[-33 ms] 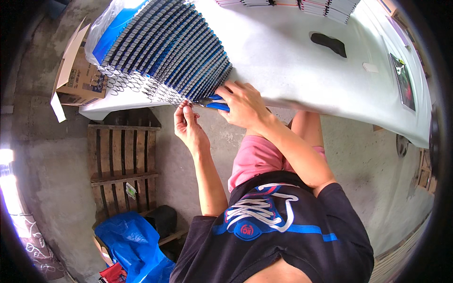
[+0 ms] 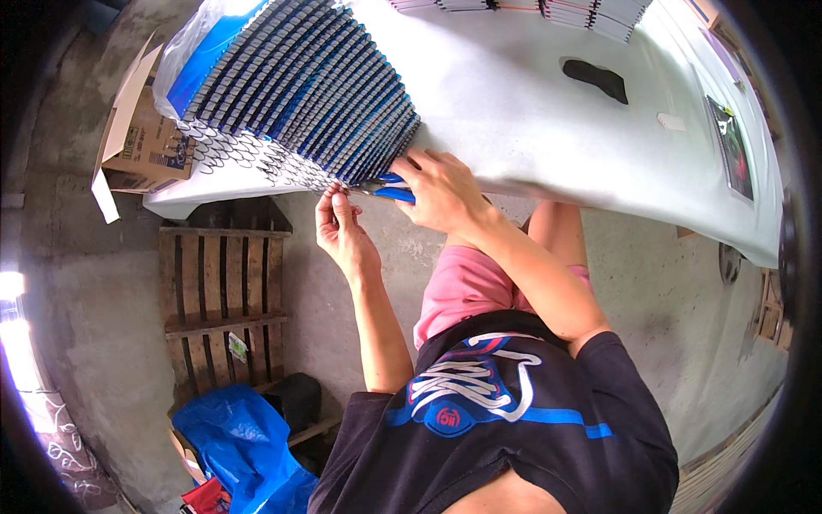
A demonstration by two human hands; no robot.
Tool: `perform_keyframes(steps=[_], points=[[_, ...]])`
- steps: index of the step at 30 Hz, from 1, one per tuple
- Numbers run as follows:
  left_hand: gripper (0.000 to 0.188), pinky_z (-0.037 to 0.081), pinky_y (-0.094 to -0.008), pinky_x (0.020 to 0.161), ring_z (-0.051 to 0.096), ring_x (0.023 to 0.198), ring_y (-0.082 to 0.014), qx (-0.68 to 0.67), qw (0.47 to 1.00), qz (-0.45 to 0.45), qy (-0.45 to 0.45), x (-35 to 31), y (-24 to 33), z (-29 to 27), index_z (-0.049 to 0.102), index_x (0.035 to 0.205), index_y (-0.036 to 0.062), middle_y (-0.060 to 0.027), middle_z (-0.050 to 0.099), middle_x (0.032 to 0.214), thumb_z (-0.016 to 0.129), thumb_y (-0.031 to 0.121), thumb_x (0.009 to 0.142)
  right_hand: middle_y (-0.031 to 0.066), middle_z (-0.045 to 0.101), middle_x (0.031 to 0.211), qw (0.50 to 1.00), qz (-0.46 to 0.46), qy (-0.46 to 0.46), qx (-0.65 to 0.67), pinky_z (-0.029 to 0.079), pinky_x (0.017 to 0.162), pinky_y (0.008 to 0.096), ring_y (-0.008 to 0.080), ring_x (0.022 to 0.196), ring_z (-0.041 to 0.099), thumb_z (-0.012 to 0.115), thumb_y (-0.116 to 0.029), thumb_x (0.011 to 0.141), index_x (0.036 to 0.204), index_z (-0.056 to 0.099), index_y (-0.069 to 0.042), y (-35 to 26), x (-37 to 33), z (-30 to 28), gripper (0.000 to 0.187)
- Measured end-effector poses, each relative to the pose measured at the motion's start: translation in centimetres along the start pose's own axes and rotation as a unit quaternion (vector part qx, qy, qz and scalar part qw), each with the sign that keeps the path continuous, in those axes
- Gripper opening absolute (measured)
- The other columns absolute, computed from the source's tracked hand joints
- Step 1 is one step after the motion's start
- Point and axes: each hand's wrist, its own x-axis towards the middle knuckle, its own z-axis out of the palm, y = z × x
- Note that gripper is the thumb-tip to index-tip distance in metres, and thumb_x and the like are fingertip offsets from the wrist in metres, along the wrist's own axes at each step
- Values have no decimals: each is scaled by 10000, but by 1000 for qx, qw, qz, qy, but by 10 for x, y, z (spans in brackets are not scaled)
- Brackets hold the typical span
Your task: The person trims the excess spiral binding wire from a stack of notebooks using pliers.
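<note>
A fanned stack of spiral-bound notebooks (image 2: 312,90) lies at the table's near left edge, with their dark coil bindings facing up. Loose coil ends (image 2: 235,152) stick out past the near side of the stack in a tangle of loops. My right hand (image 2: 447,195) grips blue-handled pliers (image 2: 394,194), whose jaws point left at the stack's near corner. Right by the jaw tips, my left hand (image 2: 347,236) pinches a coil end between thumb and fingers. The exact contact between jaws and wire is too small to make out.
A white-covered table (image 2: 514,111) carries a black flat object (image 2: 595,80), a dark notebook (image 2: 730,147) and more bound notebooks (image 2: 591,15) at the far side. An open cardboard box (image 2: 150,141) stands left. Below are a wooden pallet (image 2: 224,324) and a blue plastic bag (image 2: 244,445).
</note>
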Motion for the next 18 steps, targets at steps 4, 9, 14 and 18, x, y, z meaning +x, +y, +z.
perform_keyframes(steps=[4, 9, 14, 18], points=[[181, 411, -173, 652, 530, 776, -37, -1, 1000, 4, -5, -1, -1, 1, 602, 1053, 39, 0, 622, 954, 580, 163, 923, 96, 613, 768, 999, 30, -35, -3, 502, 613, 444, 316, 683, 623, 685, -202, 713, 955, 594, -113, 8, -3, 8, 274], [190, 426, -176, 659, 537, 783, -41, 6, 1000, 11, -24, 0, 1, -5, 601, 1066, 29, -4, 624, 960, 587, 147, 917, 78, 607, 831, 999, 31, 0, -11, 471, 703, 393, 275, 762, 609, 727, -240, 688, 964, 601, -128, 4, -8, -10, 323], [207, 420, -177, 663, 519, 768, -40, -7, 1000, 1, -21, -2, 0, -5, 596, 1085, 14, -10, 620, 962, 582, 137, 920, 69, 582, 954, 998, -18, 50, -30, 395, 845, 392, 243, 916, 566, 754, -247, 647, 1032, 594, -139, -2, -3, -12, 431], [223, 410, -194, 672, 496, 763, -49, 1, 1000, 2, -26, -4, 0, -6, 587, 1097, -6, -24, 613, 978, 576, 134, 924, 70, 585, 953, 998, -20, 49, -38, 411, 828, 384, 239, 903, 577, 751, -233, 639, 1028, 594, -138, -6, 3, -6, 430]])
